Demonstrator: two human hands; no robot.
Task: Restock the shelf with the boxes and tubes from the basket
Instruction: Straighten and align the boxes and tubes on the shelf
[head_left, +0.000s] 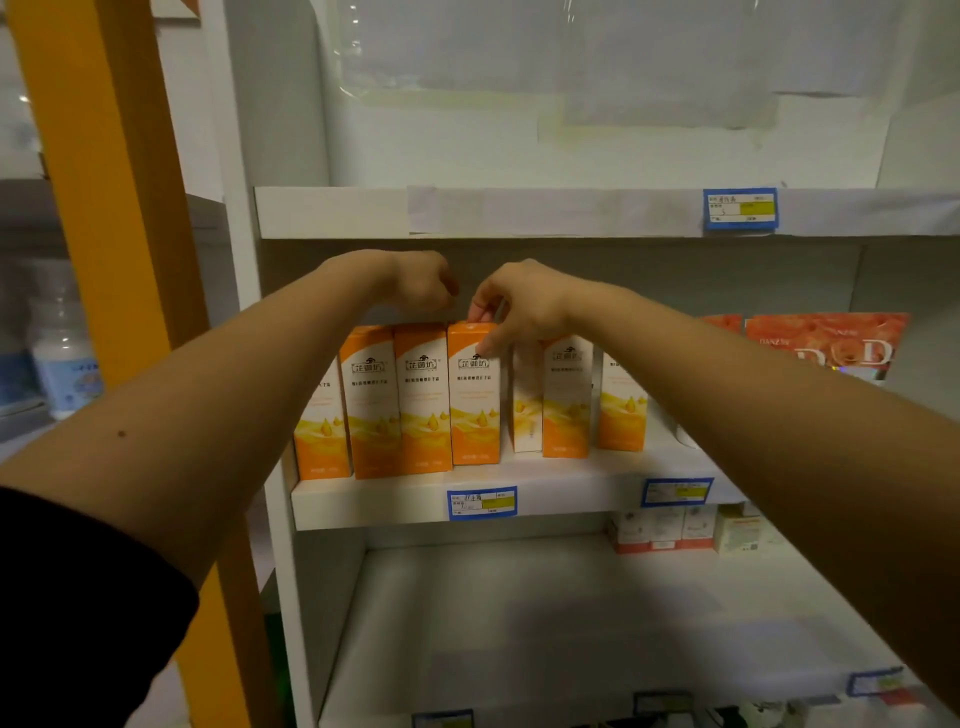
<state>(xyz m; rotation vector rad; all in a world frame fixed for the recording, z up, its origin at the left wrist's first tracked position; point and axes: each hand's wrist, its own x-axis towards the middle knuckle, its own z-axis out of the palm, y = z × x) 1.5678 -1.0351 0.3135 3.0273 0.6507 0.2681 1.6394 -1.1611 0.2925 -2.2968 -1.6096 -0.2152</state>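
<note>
dark sleeve (78, 597) on our left forearm sits nearest the lens; both bare forearms reach up to the middle shelf (374, 501).
right hand (519, 306): pinches the top of an orange box (474, 400), thumb on the front face, fingertips over the top edge.
that box stands upright on the shelf, fourth visible from the left in a row of like orange boxes (423, 400); it touches its left neighbour, with a narrow gap on its right.
left hand (423, 283): fingers curled, above and behind the box tops, close beside the right hand; we cannot tell whether it holds anything.
blue price label (482, 502) on the shelf edge just below the pinched box.
red packet (826, 345) farther right on the same shelf.
orange post (104, 208) at far left, white bottle (65, 358) beyond it.
</note>
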